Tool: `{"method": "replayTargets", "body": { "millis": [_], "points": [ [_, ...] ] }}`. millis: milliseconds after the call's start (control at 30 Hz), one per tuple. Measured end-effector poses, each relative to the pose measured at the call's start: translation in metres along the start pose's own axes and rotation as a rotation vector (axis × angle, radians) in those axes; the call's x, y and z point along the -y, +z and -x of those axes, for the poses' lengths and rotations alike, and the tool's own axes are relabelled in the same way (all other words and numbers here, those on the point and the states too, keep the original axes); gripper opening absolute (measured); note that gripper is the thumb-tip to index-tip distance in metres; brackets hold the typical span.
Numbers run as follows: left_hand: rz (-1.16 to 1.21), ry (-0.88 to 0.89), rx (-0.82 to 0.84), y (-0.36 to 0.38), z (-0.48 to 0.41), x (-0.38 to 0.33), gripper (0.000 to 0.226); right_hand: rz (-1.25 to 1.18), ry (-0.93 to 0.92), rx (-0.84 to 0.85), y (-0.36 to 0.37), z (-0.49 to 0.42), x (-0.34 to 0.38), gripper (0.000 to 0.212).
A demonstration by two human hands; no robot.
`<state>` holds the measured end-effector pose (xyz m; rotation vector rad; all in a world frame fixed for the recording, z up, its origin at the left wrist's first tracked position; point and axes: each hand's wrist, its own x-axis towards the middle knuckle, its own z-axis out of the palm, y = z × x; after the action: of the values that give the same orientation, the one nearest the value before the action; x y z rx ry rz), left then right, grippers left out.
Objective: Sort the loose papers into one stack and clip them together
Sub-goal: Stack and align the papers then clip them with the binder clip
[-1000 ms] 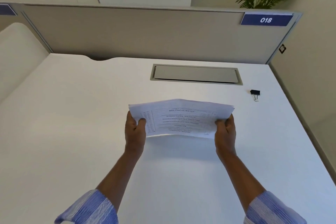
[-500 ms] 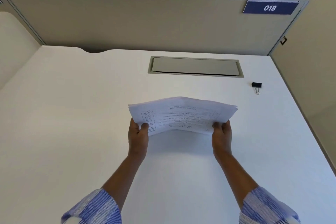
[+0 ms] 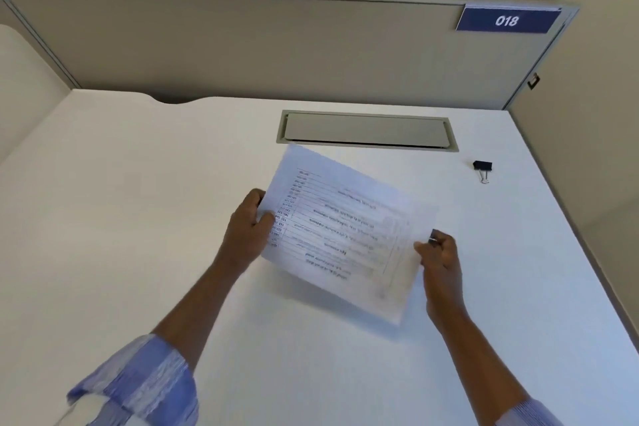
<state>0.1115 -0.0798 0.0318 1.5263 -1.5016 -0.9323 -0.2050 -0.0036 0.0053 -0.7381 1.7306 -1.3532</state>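
Left hand (image 3: 247, 235): thumb over, fingers under the papers' (image 3: 342, 232) left edge, gripping. Right hand (image 3: 441, 254): pinching the right edge. Papers blurred, skewed, held just above the desk (image 3: 138, 218); contact with it unclear. No loose sheets elsewhere, so gathering looks done. Squaring the stack probably underway. Clip (image 3: 482, 167) lies untouched, far right, well apart. Clipping remains.

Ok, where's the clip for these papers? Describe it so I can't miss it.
Find the grey hatch set into the white desk. Right of it, past its right end, lies a small binder clip, alone on the desktop. It is black with silver wire handles, apart from the papers.
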Motion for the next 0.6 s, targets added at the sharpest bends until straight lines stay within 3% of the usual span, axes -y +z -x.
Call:
{"method": "replayTargets", "body": {
  "millis": [133, 233, 300, 333, 433, 500, 600],
  "points": [
    [-0.273, 0.097, 0.292, -0.018, -0.028, -0.036, 0.007, 0.344, -0.236, -0.044, -0.014, -0.012, 0.019, 0.051],
    [-0.423, 0.154, 0.461, -0.004, -0.046, -0.055, 0.007, 0.45, -0.312, 0.256, 0.005, -0.018, 0.036, 0.06],
    [-0.486, 0.172, 0.542, 0.011, -0.053, -0.063, 0.006, 0.491, -0.233, 0.471, 0.021, -0.018, 0.039, 0.052],
    [-0.506, 0.179, 0.566, 0.018, -0.056, -0.066, 0.007, 0.529, -0.221, 0.492, 0.025, -0.018, 0.036, 0.045],
    [-0.531, 0.16, 0.569, 0.022, -0.065, -0.059, 0.008, 0.452, -0.135, 0.406, 0.028, -0.02, 0.026, 0.026],
    [-0.451, 0.069, 0.464, 0.019, -0.067, -0.047, 0.015, 0.348, -0.024, 0.346, 0.023, -0.019, 0.018, 0.025],
    [0.029, -0.179, 0.321, 0.02, -0.058, -0.024, 0.022, 0.28, 0.111, 0.289, 0.016, -0.015, 0.006, 0.027]
  ]
}}
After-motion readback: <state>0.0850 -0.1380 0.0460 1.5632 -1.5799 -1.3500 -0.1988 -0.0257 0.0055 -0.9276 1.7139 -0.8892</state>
